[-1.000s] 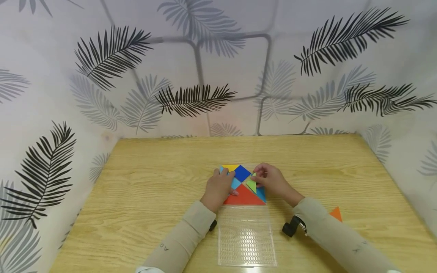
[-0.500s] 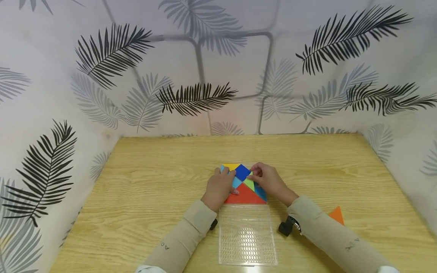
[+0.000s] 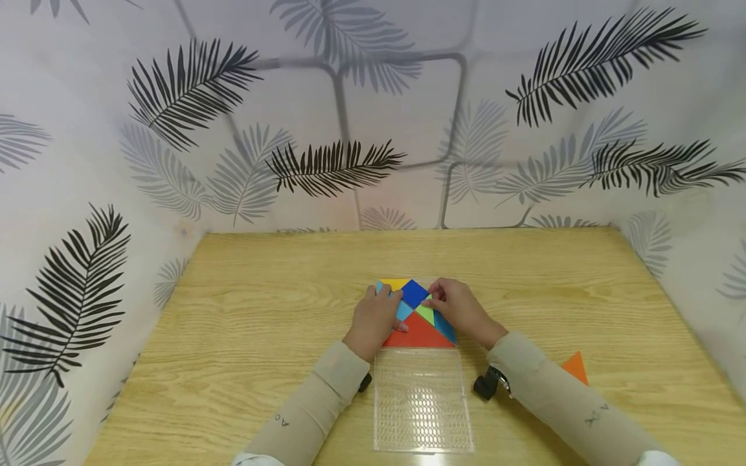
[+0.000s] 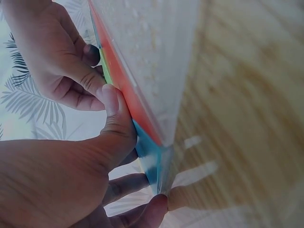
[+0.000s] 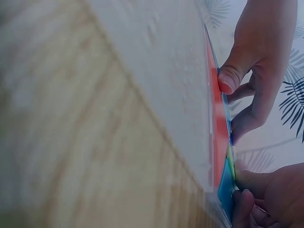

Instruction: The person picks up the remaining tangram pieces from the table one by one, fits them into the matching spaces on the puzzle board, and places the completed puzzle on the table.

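In the head view, coloured tangram pieces lie fitted in a clear plastic case. My left hand (image 3: 373,322) rests over the left side, its thumb on the large red triangle (image 3: 425,336) and its other fingers over the light blue piece (image 3: 404,312). At the upper right, my right hand (image 3: 463,312) pinches the light green piece (image 3: 426,314) with thumb and fingertips. That piece lies between the dark blue square (image 3: 415,294), the red triangle and a blue triangle (image 3: 445,329). The yellow piece (image 3: 394,284) shows at the top. The left wrist view has my thumb (image 4: 111,102) along the red piece.
The case's clear lid (image 3: 422,401) lies unfolded towards me on the wooden table (image 3: 280,285). An orange triangle (image 3: 576,368) is on the table at the right, partly hidden by my right sleeve (image 3: 553,382). A patterned curtain (image 3: 361,129) stands behind the table.
My right hand has moved slightly left with the green piece, which now sits closer against the red triangle and dark blue square. The left hand has stayed in place.
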A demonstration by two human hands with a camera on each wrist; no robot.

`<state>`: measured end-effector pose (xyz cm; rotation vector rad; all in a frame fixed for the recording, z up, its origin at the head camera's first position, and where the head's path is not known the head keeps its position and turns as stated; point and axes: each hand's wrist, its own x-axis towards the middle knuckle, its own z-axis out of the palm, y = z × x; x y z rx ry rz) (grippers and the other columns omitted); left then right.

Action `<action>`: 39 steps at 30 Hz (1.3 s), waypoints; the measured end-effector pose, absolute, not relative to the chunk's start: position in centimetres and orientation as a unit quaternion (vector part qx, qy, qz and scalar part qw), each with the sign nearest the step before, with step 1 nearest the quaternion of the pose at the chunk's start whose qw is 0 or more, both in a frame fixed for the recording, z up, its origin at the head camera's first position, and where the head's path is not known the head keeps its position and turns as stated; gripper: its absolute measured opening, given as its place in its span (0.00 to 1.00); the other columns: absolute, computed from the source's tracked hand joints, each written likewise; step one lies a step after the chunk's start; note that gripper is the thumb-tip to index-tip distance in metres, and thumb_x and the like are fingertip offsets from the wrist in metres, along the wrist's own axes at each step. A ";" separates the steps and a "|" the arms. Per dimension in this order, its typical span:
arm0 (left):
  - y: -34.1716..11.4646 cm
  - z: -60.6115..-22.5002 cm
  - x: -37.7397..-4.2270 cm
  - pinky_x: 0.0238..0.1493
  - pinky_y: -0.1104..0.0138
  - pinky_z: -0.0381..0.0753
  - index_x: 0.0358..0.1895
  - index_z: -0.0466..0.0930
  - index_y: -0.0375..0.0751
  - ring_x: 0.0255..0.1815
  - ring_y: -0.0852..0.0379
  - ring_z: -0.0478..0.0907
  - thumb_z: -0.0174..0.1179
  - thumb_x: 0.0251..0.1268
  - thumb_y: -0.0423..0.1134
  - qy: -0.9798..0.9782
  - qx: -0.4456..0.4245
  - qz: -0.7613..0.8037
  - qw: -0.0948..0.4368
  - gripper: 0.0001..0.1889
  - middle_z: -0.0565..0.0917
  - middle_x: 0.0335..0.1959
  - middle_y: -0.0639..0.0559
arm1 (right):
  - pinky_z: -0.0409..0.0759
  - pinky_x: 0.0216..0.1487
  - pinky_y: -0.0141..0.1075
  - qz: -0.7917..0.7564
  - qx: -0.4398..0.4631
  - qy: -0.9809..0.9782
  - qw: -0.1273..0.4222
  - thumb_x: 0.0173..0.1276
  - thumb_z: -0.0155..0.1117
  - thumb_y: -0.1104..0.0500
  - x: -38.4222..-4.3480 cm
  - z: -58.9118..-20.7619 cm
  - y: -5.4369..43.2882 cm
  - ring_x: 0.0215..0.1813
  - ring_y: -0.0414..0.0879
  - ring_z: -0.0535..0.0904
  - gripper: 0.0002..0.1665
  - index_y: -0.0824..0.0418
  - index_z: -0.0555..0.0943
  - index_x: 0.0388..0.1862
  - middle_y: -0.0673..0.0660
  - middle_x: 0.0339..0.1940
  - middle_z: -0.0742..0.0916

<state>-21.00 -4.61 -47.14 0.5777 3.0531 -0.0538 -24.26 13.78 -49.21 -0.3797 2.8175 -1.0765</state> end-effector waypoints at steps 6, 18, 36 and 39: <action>-4.5 -46.9 -21.0 0.37 0.66 0.79 0.64 0.70 0.48 0.49 0.49 0.68 0.55 0.54 0.62 0.983 0.183 -0.010 0.028 0.35 0.72 0.57 0.47 | 0.74 0.34 0.34 -0.337 -0.131 0.931 0.045 0.61 0.66 0.59 -24.5 -49.5 13.7 0.32 0.45 0.72 0.06 0.59 0.79 0.30 0.51 0.27 0.79; -4.6 -47.3 -21.1 0.36 0.66 0.80 0.64 0.69 0.48 0.49 0.49 0.68 0.55 0.55 0.61 0.982 0.185 -0.014 0.024 0.34 0.72 0.57 0.48 | 0.75 0.34 0.34 -0.329 -0.177 0.928 0.020 0.61 0.67 0.60 -23.5 -49.4 13.7 0.32 0.44 0.73 0.08 0.62 0.80 0.36 0.52 0.30 0.78; -4.6 -47.0 -20.9 0.34 0.66 0.79 0.64 0.69 0.48 0.48 0.49 0.67 0.56 0.55 0.61 0.983 0.184 -0.004 0.024 0.34 0.72 0.56 0.48 | 0.79 0.41 0.36 -0.291 -0.275 0.916 -0.019 0.57 0.66 0.71 -20.6 -49.5 14.4 0.36 0.42 0.78 0.07 0.62 0.86 0.32 0.51 0.32 0.82; -4.6 -47.0 -20.9 0.35 0.65 0.79 0.64 0.70 0.48 0.48 0.49 0.67 0.56 0.55 0.61 0.983 0.184 0.001 0.023 0.34 0.72 0.56 0.47 | 0.79 0.43 0.37 -0.294 -0.271 0.916 -0.019 0.58 0.64 0.72 -20.2 -49.4 14.5 0.39 0.43 0.79 0.08 0.62 0.85 0.33 0.51 0.34 0.82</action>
